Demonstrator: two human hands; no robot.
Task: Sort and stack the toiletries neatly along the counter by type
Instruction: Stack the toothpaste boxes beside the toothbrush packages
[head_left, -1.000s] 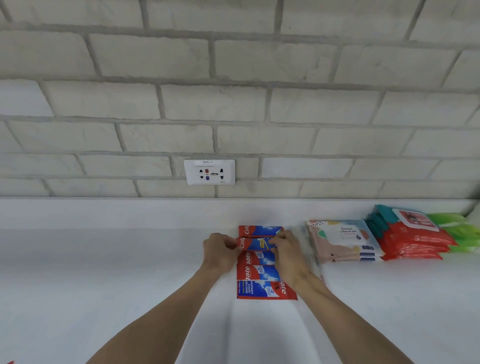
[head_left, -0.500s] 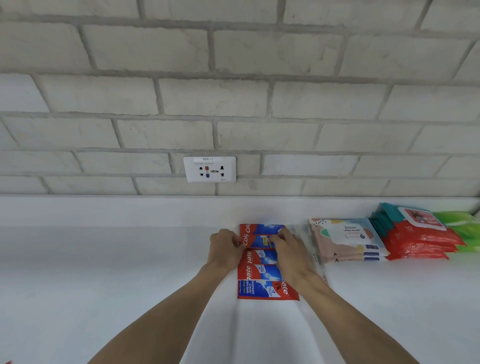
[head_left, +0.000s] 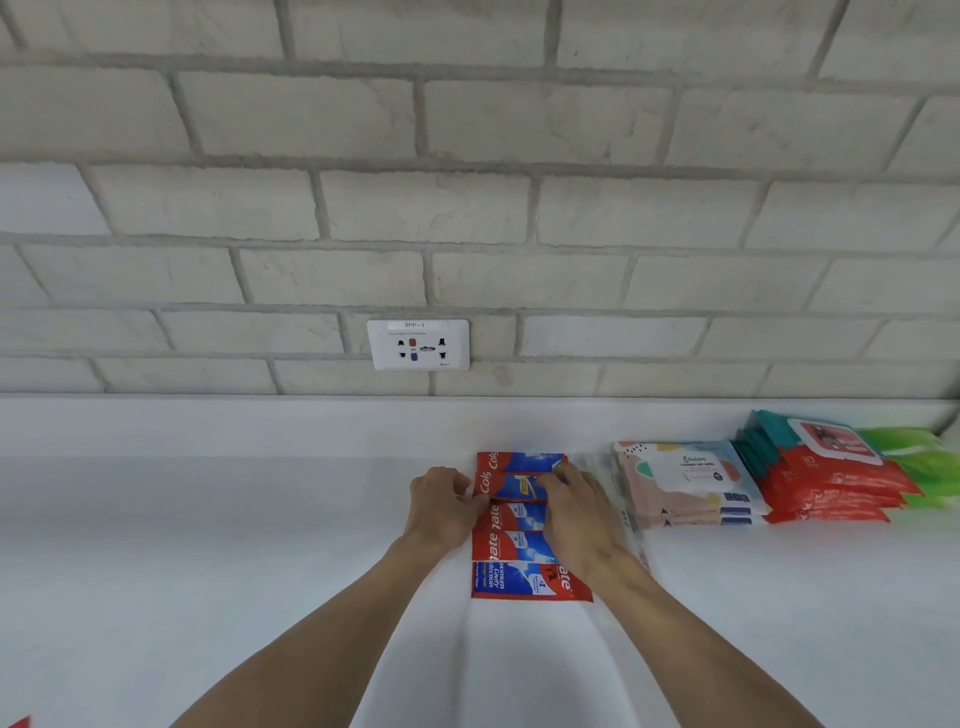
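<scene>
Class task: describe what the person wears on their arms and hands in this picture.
Both forearms are bare, with no sleeves in view. The left hand and right hand have no gloves; no watch or bracelet shows.

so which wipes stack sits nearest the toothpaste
The peach patterned stack, leftmost of the three and closest to the toothpaste; the red stack and green stack lie farther right.

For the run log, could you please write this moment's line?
left hand + right hand: grip toothpaste box | wipes: stacked right
</scene>
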